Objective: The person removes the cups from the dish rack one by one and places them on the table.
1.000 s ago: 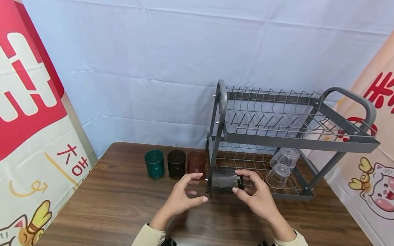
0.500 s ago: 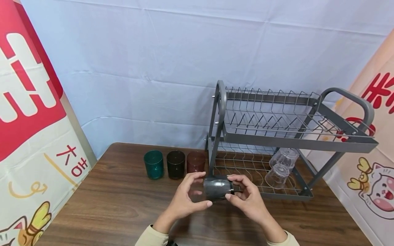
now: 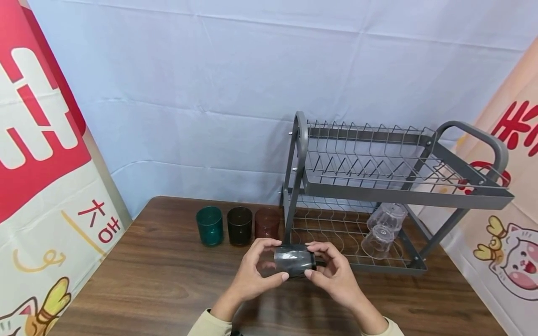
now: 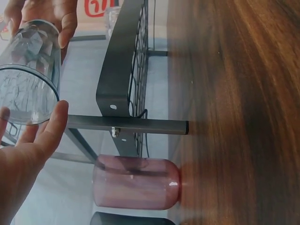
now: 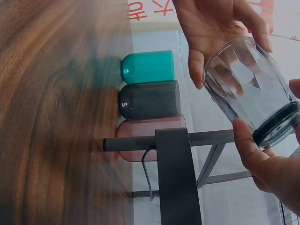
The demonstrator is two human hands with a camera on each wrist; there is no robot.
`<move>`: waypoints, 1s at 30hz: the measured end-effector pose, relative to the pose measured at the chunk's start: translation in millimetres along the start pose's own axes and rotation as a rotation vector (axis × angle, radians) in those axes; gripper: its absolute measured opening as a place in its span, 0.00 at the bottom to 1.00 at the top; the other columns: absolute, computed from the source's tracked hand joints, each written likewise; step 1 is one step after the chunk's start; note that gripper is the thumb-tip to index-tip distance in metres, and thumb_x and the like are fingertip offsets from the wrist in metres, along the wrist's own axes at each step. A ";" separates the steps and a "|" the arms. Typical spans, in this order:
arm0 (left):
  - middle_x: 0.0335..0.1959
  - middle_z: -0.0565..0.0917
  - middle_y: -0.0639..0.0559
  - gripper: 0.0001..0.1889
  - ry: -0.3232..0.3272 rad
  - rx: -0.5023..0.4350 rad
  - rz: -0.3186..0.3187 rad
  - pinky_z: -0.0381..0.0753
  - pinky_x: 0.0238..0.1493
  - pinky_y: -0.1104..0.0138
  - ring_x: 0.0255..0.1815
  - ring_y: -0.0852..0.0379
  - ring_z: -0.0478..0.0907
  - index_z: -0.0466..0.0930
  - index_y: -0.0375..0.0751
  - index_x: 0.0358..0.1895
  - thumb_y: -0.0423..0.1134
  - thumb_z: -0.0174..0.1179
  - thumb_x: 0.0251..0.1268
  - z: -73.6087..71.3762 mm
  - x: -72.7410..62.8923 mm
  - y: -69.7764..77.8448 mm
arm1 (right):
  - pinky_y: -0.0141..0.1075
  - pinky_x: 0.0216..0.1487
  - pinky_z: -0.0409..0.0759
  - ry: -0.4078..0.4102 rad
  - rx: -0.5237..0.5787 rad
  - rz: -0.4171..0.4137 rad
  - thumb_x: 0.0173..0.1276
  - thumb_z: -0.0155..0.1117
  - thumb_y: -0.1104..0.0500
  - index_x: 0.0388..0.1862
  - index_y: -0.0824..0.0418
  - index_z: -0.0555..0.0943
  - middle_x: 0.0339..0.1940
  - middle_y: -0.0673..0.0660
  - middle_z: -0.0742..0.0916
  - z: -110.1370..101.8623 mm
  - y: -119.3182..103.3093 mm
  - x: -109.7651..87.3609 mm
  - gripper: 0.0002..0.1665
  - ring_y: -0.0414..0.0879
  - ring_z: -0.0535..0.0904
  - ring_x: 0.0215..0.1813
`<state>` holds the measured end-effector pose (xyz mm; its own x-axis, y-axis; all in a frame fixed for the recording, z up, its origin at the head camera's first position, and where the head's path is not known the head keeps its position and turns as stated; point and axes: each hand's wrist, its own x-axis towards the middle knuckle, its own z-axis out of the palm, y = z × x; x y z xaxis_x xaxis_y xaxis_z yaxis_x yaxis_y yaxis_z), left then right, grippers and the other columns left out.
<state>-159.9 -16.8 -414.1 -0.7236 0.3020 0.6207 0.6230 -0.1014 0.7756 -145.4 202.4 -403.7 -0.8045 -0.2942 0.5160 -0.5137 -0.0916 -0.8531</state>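
A grey-tinted glass tumbler (image 3: 294, 261) is held sideways above the table, in front of the rack's left end. Its mouth faces left and its thick base faces right. My right hand (image 3: 336, 277) pinches the base end between thumb and fingers. At the rim, my left hand (image 3: 254, 275) has its thumb below and fingers above, touching the edge. The right wrist view shows the tumbler (image 5: 253, 89) between both hands, its faceted wall see-through. In the left wrist view, the rim of the tumbler (image 4: 33, 70) lies between the left fingertips.
A grey two-tier dish rack (image 3: 403, 192) stands at right. Clear glasses (image 3: 377, 242) sit on its lower tier, right side. Left of the rack, a teal tumbler (image 3: 209, 227), a dark tumbler (image 3: 240, 227) and a reddish tumbler (image 3: 266, 224) stand in a row on the wooden table (image 3: 147, 275).
The grey tumbler has come left and toward me from the rack's front edge in the right hand. My left hand, apart from it earlier, now holds its rim.
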 end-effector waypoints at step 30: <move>0.49 0.70 0.59 0.31 -0.059 0.454 -0.102 0.70 0.28 0.67 0.34 0.55 0.69 0.73 0.62 0.57 0.44 0.71 0.45 -47.5 -7.1 4.5 | 0.51 0.49 0.72 -0.408 -0.776 0.151 0.62 0.64 0.44 0.62 0.50 0.71 0.59 0.49 0.73 -31.1 -33.6 0.8 0.30 0.49 0.70 0.59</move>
<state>-166.1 -64.4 -409.6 -0.7778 0.3434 0.5264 0.6263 0.3525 0.6953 -138.0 234.8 -372.2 -0.7871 -0.5808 0.2078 -0.5873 0.6027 -0.5402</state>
